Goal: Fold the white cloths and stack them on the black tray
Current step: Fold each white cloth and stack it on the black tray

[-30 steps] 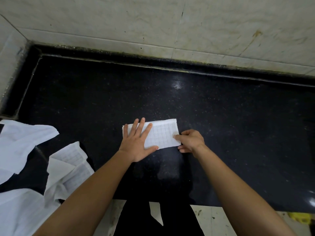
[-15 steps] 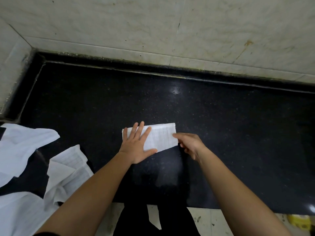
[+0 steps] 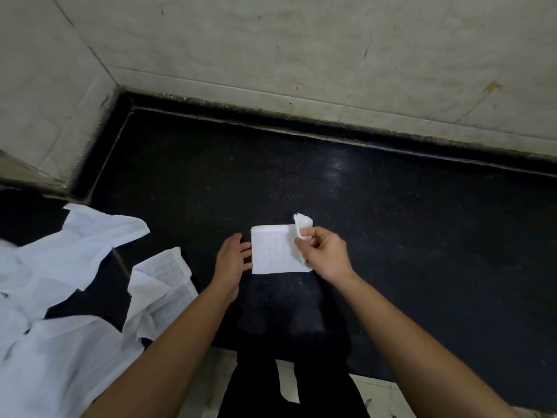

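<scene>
Mid-fold at frame centre: right hand point(image 3: 324, 254) pinches the raised right flap of the white cloth point(image 3: 272, 253) on the black counter point(image 3: 422, 236), left hand point(image 3: 232, 262) open at its left edge; next, lay flap leftward, press flat.

Dim, flat indoor light. Faint overhead glare patch on the glossy black speckled stone counter point(image 3: 334, 171), far right of centre. Soft shadow on the counter near the person's body. Loose white cloths point(image 3: 60, 267) at near left blown out and motion-blurred. Wide-angle bending of the pale tiled wall point(image 3: 271, 49) lines at edges.
</scene>
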Demonstrator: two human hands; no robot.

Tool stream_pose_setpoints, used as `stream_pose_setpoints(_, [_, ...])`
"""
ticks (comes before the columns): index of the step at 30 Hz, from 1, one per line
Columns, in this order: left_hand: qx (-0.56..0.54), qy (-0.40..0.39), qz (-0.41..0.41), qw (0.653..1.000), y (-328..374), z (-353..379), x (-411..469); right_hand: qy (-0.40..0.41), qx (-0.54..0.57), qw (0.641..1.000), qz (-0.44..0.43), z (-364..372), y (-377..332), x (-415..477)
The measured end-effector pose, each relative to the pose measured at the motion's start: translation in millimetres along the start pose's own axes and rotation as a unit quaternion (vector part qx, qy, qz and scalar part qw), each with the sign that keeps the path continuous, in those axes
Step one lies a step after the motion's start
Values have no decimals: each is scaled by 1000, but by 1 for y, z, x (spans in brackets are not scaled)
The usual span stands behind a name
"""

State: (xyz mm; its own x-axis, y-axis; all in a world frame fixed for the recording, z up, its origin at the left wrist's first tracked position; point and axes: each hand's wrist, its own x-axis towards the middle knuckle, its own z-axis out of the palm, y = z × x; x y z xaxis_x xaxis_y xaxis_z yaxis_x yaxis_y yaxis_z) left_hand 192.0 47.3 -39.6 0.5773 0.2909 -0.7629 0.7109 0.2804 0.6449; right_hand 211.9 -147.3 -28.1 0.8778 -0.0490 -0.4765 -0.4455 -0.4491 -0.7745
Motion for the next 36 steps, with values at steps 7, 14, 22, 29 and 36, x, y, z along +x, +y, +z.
stream_pose_setpoints(7, [-46, -58, -36, 997, 7, -21, 3, -65, -118, 989, -57, 67, -17, 2])
stream_pose_setpoints(14, [-20, -69, -26, 997, 3, -35, 9, -89, -152, 983, -52, 70, -25, -4])
stream_pose_setpoints(22, [578, -34, 445, 683, -14, -43, 13, -45, -395, 865, -306, 2, 18, -3])
stream_pose_setpoints(29, [762, -147, 369, 512, -3, -38, 33, -163, -560, 767, -268, 10, 27, 23])
stream_pose_setpoints(36, [782, -168, 372, 471, -5, -45, 52, -171, -588, 744, -267, 11, 46, 39])
